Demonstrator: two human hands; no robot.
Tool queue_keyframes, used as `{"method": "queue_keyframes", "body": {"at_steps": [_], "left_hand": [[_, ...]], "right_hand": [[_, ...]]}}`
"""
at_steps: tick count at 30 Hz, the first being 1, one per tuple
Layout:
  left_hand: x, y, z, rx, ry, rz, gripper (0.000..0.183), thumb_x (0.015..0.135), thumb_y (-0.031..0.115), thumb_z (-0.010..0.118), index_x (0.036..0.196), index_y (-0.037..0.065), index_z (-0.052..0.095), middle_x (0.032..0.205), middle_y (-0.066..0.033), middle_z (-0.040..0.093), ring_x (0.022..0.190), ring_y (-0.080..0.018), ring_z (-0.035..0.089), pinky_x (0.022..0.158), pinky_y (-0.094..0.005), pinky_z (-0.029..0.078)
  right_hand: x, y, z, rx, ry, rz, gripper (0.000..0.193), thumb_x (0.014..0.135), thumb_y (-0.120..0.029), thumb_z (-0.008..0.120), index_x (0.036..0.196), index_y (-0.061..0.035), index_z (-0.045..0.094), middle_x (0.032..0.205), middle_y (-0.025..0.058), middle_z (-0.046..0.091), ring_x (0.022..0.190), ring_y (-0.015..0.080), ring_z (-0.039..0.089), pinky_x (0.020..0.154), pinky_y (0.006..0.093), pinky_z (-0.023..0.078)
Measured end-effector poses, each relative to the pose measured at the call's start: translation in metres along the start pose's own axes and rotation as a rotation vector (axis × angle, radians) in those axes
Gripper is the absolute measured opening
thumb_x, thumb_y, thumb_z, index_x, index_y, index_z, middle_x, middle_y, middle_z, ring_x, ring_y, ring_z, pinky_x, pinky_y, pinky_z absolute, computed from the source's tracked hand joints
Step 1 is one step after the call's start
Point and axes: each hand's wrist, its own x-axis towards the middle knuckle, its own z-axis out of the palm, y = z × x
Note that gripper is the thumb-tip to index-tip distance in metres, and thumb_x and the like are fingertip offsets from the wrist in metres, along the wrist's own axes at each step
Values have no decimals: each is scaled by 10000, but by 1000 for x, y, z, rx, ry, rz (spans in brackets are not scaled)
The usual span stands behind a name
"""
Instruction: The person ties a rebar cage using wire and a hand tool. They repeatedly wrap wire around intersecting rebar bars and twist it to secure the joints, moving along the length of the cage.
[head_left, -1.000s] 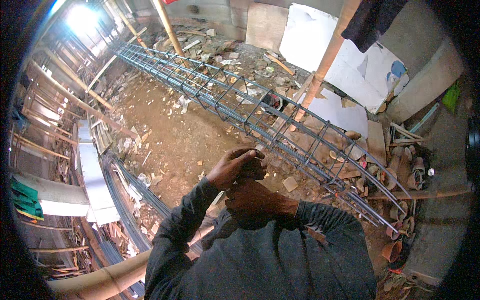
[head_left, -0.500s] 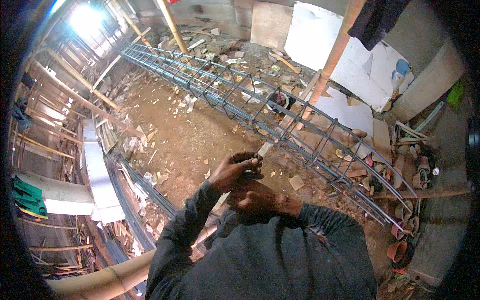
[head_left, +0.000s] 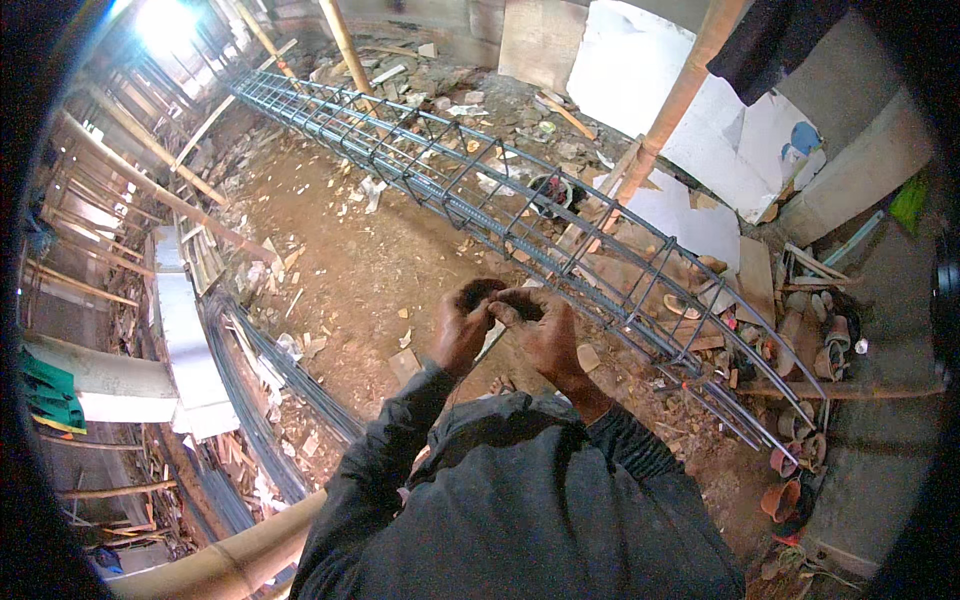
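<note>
My left hand [head_left: 462, 332] and my right hand [head_left: 545, 330] meet in front of my chest, with thumbs and fingertips pinched together. Whatever lies between the fingertips is too small to make out. A pale narrow strip shows in the gap just below them; I cannot tell whether it is held or lies on the ground. Beyond my hands a long cage of steel reinforcing bars [head_left: 515, 246] runs from far left to near right, its square ties spaced along it. Neither hand touches the cage.
A bamboo pole [head_left: 235, 552] crosses at the lower left, near a bundle of dark bars [head_left: 245, 385]. An upright wooden post [head_left: 668, 118] stands beyond the cage, by white boards [head_left: 622, 65]. A bucket [head_left: 551, 195] sits behind the cage. Scraps litter the dirt floor [head_left: 385, 265].
My right hand has risen from below the left one and now meets it at the fingertips. My left hand has turned its fingers inward. The view has shifted slightly.
</note>
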Motion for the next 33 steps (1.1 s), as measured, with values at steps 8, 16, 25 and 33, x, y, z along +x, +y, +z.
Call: {"method": "queue_keyframes", "body": {"at_steps": [8, 16, 25, 33], "left_hand": [[-3, 15, 5, 190, -58, 87, 275, 954, 42, 603, 1199, -22, 709, 1005, -81, 746, 801, -147, 661, 684, -294, 541], [-8, 16, 9, 314, -58, 131, 336, 918, -36, 571, 1215, -18, 727, 1044, -91, 764, 792, -149, 680, 639, -286, 539], [-14, 12, 19, -129, -44, -25, 259, 1057, 103, 601, 1246, -53, 685, 1064, -127, 731, 868, -196, 706, 733, -335, 601], [-15, 23, 27, -72, -62, -83, 395, 1102, 301, 587, 1277, -43, 669, 1035, -125, 737, 803, -170, 703, 657, -304, 567]], "right_hand": [[14, 0, -9, -17, 145, -22, 141, 1023, -156, 712, 1032, -16, 714, 933, 35, 737, 861, 118, 687, 800, 304, 564], [31, -12, -20, 78, 132, 3, 190, 1026, -191, 718, 1080, -10, 746, 923, 40, 747, 820, 122, 682, 782, 313, 562], [28, 6, -27, -15, 156, 37, 231, 1018, -217, 728, 1060, 6, 771, 943, 29, 757, 839, 107, 679, 786, 299, 560], [16, 1, -22, 280, 49, 119, 205, 1015, -197, 730, 1070, -4, 774, 971, 44, 772, 873, 121, 712, 808, 305, 580]]}}
